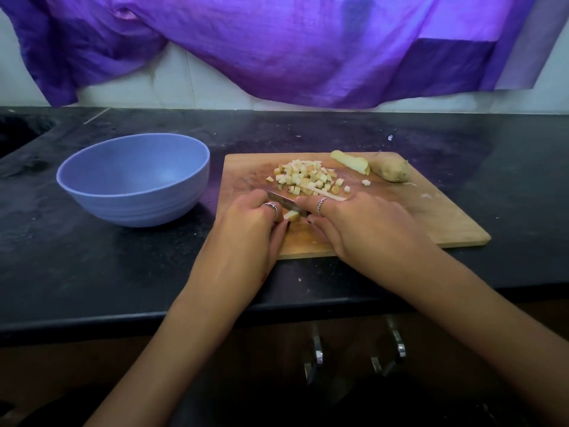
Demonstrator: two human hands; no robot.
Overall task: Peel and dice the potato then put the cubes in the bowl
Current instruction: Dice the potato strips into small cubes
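Potato work is mid-dice on the cutting board [431, 217]; the bowl [135, 180] to the left holds nothing. Your left hand [255, 223] pinches a small potato piece [292, 215]: keep fingertips tucked back. Cubes [308, 177] pile beyond the knife [284, 204]. Your right hand [360, 226] grips it, so slice evenly. A peeled wedge [351, 161] and an unpeeled end [391, 171] wait far right.

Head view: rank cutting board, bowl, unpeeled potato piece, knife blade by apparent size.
1. cutting board
2. bowl
3. unpeeled potato piece
4. knife blade, mostly hidden between the hands, so only its visible part counts; true rank against the potato piece is unsure.
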